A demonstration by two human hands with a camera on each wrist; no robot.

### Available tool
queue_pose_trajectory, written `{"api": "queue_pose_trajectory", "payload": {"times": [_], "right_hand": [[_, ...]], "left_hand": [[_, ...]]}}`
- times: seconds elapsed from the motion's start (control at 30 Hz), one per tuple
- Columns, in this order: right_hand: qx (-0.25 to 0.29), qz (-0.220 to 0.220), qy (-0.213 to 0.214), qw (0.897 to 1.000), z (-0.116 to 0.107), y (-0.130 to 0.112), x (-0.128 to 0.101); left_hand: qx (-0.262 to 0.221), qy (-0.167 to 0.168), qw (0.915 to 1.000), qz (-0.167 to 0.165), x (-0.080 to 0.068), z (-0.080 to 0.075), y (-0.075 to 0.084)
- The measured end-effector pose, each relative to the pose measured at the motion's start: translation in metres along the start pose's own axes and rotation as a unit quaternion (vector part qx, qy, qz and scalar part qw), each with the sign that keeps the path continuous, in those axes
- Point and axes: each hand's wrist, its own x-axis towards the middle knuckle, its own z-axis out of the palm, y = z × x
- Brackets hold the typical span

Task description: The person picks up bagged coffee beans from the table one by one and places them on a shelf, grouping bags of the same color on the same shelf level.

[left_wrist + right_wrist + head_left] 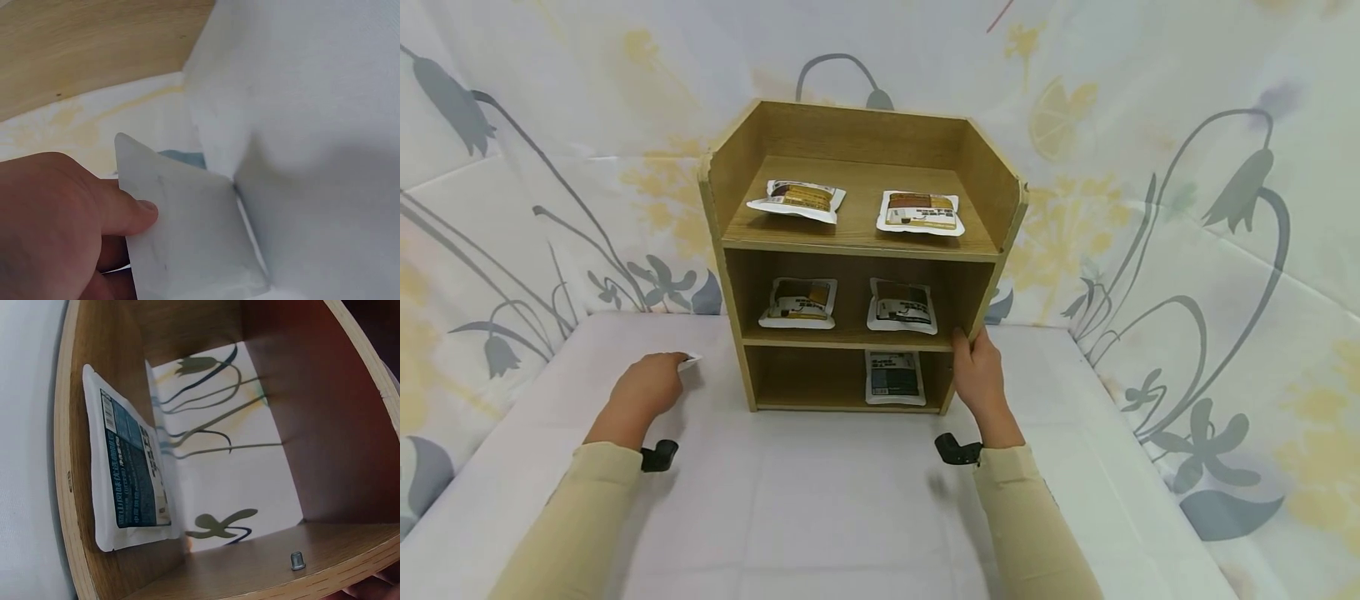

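A wooden three-tier shelf [857,250] stands at the back of the white table. Two snack packets [797,200] lie on its top tier, two more [901,307] on the middle tier, and one packet [893,377] [128,472] in the bottom compartment. My right hand [977,367] grips the shelf's right front edge beside the middle tier. My left hand [647,385] rests on the table left of the shelf and pinches a white packet [688,360] [181,231], thumb [125,209] on its face.
The table [820,500] is covered by a white cloth. A floral curtain [1187,208] surrounds it at the back and both sides. The shelf's wooden side [94,44] shows above the left hand.
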Motion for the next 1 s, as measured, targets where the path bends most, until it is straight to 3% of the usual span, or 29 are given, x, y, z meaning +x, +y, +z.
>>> {"api": "queue_pose_trajectory", "payload": {"times": [0.17,0.53,1.0], "right_hand": [[0.003,0.004,-0.003,1.0,0.0,0.001,-0.001],[0.003,0.002,-0.006,1.0,-0.001,0.001,0.0],[0.007,0.002,-0.007,1.0,-0.001,0.0,-0.001]], "left_hand": [[0.006,-0.007,0.9999,-0.009,-0.006,-0.008,0.003],[0.013,0.015,0.9997,0.014,-0.024,-0.026,0.006],[0.015,-0.014,0.9995,0.025,-0.048,-0.04,0.02]]}}
